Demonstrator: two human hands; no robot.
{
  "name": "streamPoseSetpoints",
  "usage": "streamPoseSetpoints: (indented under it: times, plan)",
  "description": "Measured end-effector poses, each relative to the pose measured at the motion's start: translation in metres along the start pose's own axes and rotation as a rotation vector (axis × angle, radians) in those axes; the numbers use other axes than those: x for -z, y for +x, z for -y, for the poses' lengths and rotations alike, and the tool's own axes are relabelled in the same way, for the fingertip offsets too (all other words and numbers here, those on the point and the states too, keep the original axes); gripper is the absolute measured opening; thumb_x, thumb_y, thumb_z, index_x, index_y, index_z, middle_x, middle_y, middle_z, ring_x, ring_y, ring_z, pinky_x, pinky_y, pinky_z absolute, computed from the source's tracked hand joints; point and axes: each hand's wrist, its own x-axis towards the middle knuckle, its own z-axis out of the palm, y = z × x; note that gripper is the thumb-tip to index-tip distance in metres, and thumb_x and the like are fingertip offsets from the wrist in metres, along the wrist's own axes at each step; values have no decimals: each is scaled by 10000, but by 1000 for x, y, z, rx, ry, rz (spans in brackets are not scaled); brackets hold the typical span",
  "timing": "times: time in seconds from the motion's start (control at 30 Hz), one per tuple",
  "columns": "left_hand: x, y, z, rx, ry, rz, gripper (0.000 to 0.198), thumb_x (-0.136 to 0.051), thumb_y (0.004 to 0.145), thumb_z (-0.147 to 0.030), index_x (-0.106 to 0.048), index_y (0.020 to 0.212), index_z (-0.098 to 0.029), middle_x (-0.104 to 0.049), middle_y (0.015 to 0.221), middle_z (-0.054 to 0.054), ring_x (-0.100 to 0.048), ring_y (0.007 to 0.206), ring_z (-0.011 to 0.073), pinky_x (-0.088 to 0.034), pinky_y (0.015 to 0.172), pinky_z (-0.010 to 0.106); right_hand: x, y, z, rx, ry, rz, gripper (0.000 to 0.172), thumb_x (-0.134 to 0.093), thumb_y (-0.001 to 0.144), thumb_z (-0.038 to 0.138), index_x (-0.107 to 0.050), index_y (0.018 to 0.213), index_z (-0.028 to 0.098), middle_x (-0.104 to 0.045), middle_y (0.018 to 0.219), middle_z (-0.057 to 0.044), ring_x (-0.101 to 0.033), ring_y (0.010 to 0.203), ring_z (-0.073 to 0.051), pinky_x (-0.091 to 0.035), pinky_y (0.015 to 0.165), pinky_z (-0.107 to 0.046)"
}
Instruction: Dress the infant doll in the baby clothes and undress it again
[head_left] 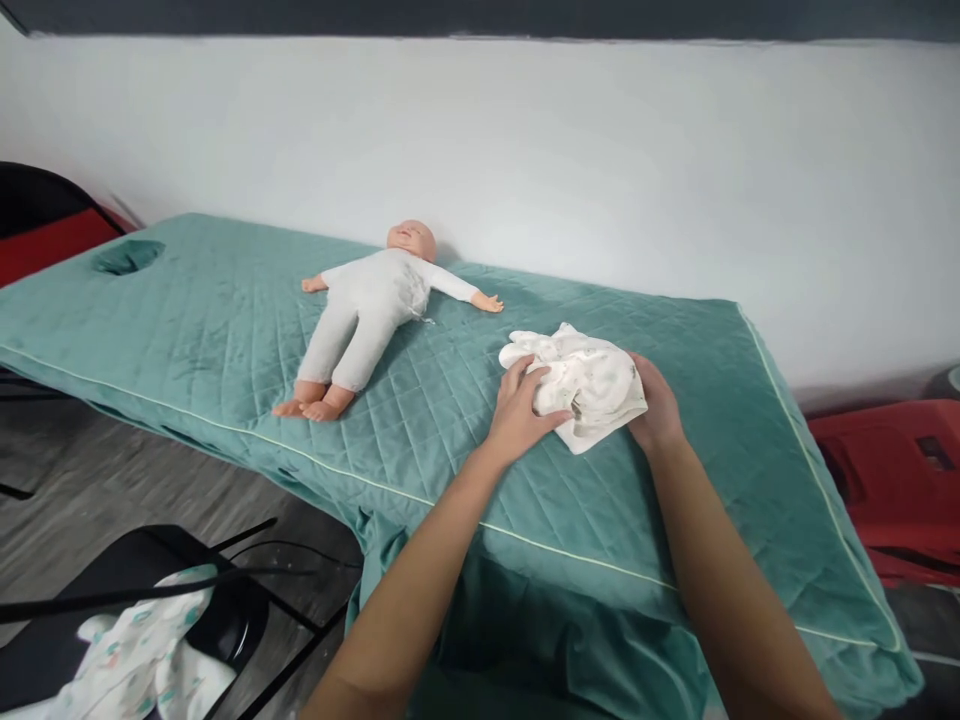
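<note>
A crumpled white cloth [592,375] with faint small prints, perhaps a baby garment, rests bunched on the green quilted bed cover [442,440]. From its left side my left hand [521,410] grips it, thumb and fingers curved over the fabric. My right hand [657,402] holds the opposite edge, its fingers partly hidden behind the cloth. To the left of both hands lies a baby doll [367,305] on its back, in a white body suit with its arms spread wide. One doll hand points toward the cloth.
A white wall [600,170] runs behind the bed. The bed has a face hole [129,256] at the far left. Lower left, a black chair [232,610] carries a patterned white cloth [142,660]. A red plastic object [892,480] stands beyond the right edge.
</note>
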Motion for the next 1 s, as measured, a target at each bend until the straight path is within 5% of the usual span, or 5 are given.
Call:
streamPoseSetpoints:
  times: [0.17,0.4,0.53,0.77,1.0]
  plan:
    - [-2,-4,-4,-126,189,-37,535,-721,864,-407,-547,1343,-245,-378,1557,140,-355,1455,308,-336,1195,502,-13,-14,4,34,41,153,574,-771,767,522,-627,1271,287,-636,1402,-51,-606,1281,-285,-501,1079,-449]
    - [2,-5,-8,-116,61,-168,149,-526,981,-310,-643,931,-232,-623,1305,92,-520,1273,250,-394,1110,449,-23,-48,5,151,-366,248,1010,-900,644,377,-369,1502,317,-459,1575,-66,-449,1448,-295,-389,1204,-478]
    - [6,-11,-8,-8,-99,-307,230,-459,1011,-404,-590,929,-233,-683,1116,86,-606,1099,229,-455,1014,403,-23,-75,1,157,-520,73,797,-822,742,330,-440,1441,324,-473,1555,-50,-439,1446,-282,-355,1217,-472]
    - [6,-9,-2,187,-215,-446,266,-472,1004,-448,-530,875,-222,-575,790,4,-548,746,161,-433,724,290,-19,-85,-8,86,-522,-190,177,-599,871,361,-673,1005,271,-719,1017,-20,-650,969,-241,-512,954,-440]
    - [45,59,-51,17,-398,-354,307,-571,968,-466,-515,823,-201,-521,783,-12,-551,787,132,-458,751,255,-11,-49,75,284,-628,-232,176,-626,784,302,-730,890,210,-709,841,-1,-614,779,-179,-494,770,-319]
